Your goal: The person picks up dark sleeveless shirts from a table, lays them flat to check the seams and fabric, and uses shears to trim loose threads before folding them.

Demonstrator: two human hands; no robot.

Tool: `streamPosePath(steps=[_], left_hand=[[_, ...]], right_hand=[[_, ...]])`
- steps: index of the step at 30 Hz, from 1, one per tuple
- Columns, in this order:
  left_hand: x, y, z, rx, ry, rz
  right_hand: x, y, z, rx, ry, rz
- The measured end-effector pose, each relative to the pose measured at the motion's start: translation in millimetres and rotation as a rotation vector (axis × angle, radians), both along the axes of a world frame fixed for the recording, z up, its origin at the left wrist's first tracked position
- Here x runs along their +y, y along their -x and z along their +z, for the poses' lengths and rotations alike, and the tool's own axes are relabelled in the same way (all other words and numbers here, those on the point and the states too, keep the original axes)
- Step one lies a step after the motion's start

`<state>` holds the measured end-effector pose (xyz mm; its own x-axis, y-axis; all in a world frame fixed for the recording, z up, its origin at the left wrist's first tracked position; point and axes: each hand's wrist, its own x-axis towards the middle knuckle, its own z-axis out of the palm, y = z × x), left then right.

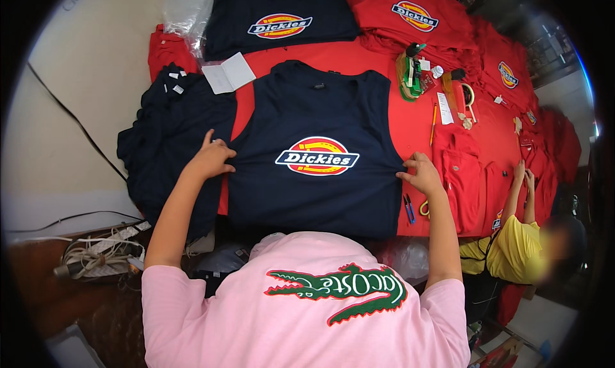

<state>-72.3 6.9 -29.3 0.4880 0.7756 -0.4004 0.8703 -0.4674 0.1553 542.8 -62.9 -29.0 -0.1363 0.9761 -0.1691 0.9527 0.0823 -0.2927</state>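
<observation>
A navy blue shirt (317, 105) with a red, yellow and white oval logo lies flat, logo up, on the red-covered table (410, 121) in front of me. My left hand (210, 158) presses on its left edge, fingers bent on the cloth. Along the shirt's right edge, my right hand (419, 172) pinches the fabric. Both forearms come up from below, over my pink shirt.
A heap of navy garments (163, 134) lies at the left, another navy shirt (275, 16) beyond, red shirts (416, 16) at the back right. A white booklet (229, 73), pencil (434, 121), pens (409, 208) and tape holder (410, 73) lie about. A person in yellow (512, 240) works at right.
</observation>
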Motion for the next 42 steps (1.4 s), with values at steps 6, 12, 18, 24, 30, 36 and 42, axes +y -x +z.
streamPosePath(steps=[6,12,18,24,30,36,42], left_hand=[[-38.3,10.2,-21.4,0.074,-0.101,-0.090],[-106.2,-1.9,5.6,0.137,-0.217,-0.026],[-187.8,-3.3,96.4,-0.068,-0.221,-0.018],[-201.1,5.2,195.6,-0.503,-0.263,0.095],[-278.0,-21.5,286.1,-0.257,-1.687,0.201],[-359.3,-3.8,164.3,0.213,0.252,0.291],[-372.5,12.8,140.5,-0.203,0.639,0.636]], right_hand=[[-28.3,-12.5,14.3,0.200,-0.044,0.010],[-98.7,40.2,168.6,0.685,-0.017,0.337],[-201.7,4.0,285.5,0.565,-0.172,0.455],[-230.4,-61.3,329.5,-0.139,-0.661,0.336],[-272.2,-137.3,254.5,-0.266,-1.301,-0.057],[-356.5,-46.6,188.6,0.081,0.512,0.215],[-338.7,-66.6,192.3,0.615,0.361,0.096]])
